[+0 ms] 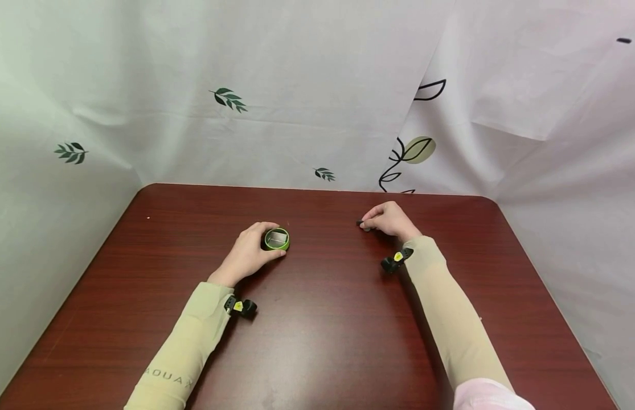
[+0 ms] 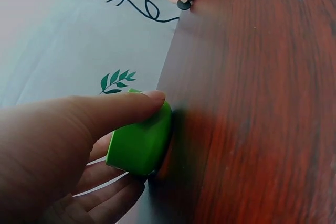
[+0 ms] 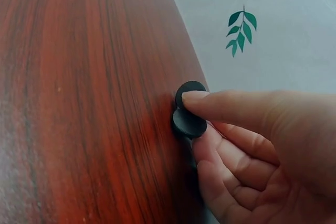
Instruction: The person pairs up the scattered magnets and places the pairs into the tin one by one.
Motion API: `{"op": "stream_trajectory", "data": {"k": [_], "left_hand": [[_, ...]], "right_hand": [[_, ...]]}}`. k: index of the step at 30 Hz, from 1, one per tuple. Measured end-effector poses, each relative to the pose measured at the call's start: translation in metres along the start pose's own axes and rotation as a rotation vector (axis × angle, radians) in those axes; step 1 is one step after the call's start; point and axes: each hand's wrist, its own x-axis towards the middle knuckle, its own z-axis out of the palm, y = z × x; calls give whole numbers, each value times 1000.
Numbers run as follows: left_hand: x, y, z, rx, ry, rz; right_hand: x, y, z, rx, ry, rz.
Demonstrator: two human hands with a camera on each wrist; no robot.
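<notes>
On the left, my left hand (image 1: pixel 249 250) grips a small green round container (image 1: pixel 277 239) between thumb and fingers at the tabletop. Its open top faces up in the head view, and a flat silver-grey rectangular piece shows inside. The left wrist view shows the container's smooth green side (image 2: pixel 139 148) with the thumb along its upper edge. Farther right, near the back of the table, my right hand (image 1: pixel 391 221) pinches a small black piece made of two joined round discs (image 3: pixel 190 123). The thumb lies on one disc, and the fingers are behind it, partly hidden.
Both hands work over a dark reddish-brown wooden table (image 1: pixel 317 319). Its back edge meets a pale curtain (image 1: pixel 296 85) printed with leaves, which also hangs along both sides. Each wrist bears a black strapped camera. A tiny pale speck (image 1: pixel 148 217) lies at the far left.
</notes>
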Motion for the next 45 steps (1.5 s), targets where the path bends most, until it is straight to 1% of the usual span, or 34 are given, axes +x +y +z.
{"op": "stream_trajectory", "data": {"k": [3,8,13,25,32,40,45], "left_hand": [[0,0,0,7,7,7],[0,-1,0,5,-3,-4],[0,-2,1,2,-11,-14],[1,-2,1,1,-8,-12],[1,-3,2,-4,-8,-13],[0,-2,2,-3,-7,-10],[0,-2,1,-3,-5,-5]], "right_hand": [[0,0,0,5,-2,2],[0,1,1,29,-6,2],[0,2,2,40,5,-13],[-1,3,3,58,-2,-34],[0,3,4,93,-8,-49],[0,1,6,76,7,-59],[0,-1,6,76,12,-40]]}}
